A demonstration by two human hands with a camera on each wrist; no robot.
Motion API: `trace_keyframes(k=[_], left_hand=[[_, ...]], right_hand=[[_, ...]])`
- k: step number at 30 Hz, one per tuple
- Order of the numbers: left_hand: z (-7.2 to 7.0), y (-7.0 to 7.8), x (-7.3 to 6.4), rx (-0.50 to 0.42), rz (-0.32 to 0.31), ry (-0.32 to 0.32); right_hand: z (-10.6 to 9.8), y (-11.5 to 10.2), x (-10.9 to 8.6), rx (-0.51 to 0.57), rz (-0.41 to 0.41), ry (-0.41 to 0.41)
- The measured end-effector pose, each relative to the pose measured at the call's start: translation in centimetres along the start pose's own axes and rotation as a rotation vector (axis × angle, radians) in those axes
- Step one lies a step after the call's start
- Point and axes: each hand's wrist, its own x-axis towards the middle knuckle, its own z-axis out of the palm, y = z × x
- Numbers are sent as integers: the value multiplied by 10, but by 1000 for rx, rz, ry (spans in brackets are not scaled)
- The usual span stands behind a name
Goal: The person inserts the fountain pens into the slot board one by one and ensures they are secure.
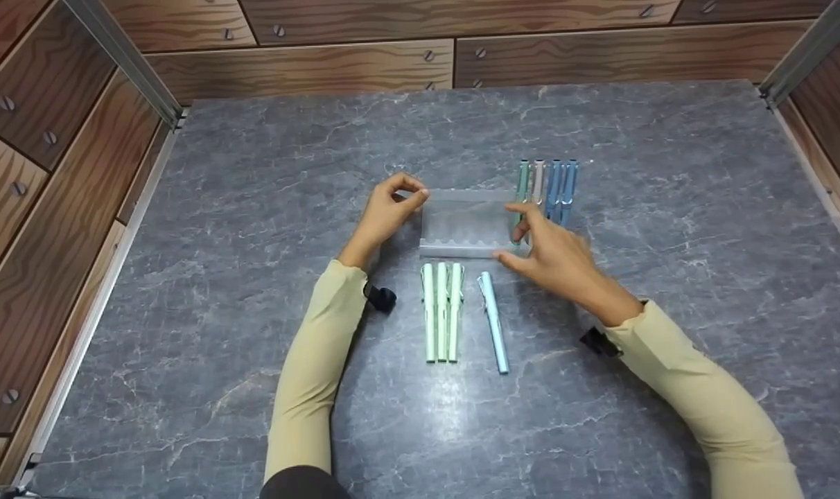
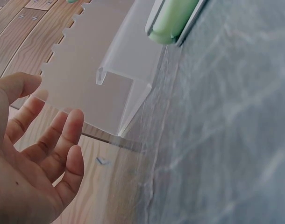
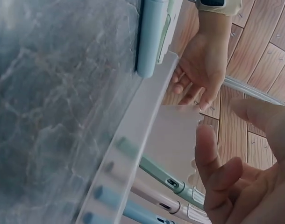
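A clear plastic pen stand (image 1: 465, 215) with a scalloped edge and a folded front lip lies in the middle. My left hand (image 1: 390, 211) pinches its far left corner between thumb and index finger; the left wrist view shows the other fingers loosely bent beside the stand (image 2: 110, 93). At the right end, my right hand (image 1: 555, 253) has thumb and index finger spread apart; whether they touch the stand is unclear. Three pale green pens (image 1: 441, 312) lie side by side in front of it, with one light blue pen (image 1: 493, 322) to their right.
Behind my right hand lie several pens: a green pen (image 1: 523, 177), a pale pinkish pen (image 1: 538, 179) and two blue pens (image 1: 562, 184), partly hidden. The grey marbled table (image 1: 219, 312) is bordered by wood-patterned panels (image 1: 309, 73) at the back and sides.
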Motion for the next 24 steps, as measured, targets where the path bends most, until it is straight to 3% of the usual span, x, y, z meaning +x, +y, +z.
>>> trace_keyframes(k=[14, 24], left_hand=[[-1, 1, -1, 0, -14, 9], [0, 2, -1, 4, -19, 18]], right_hand=[[9, -1, -5, 14, 62, -240], [18, -3, -9, 18, 65, -357]])
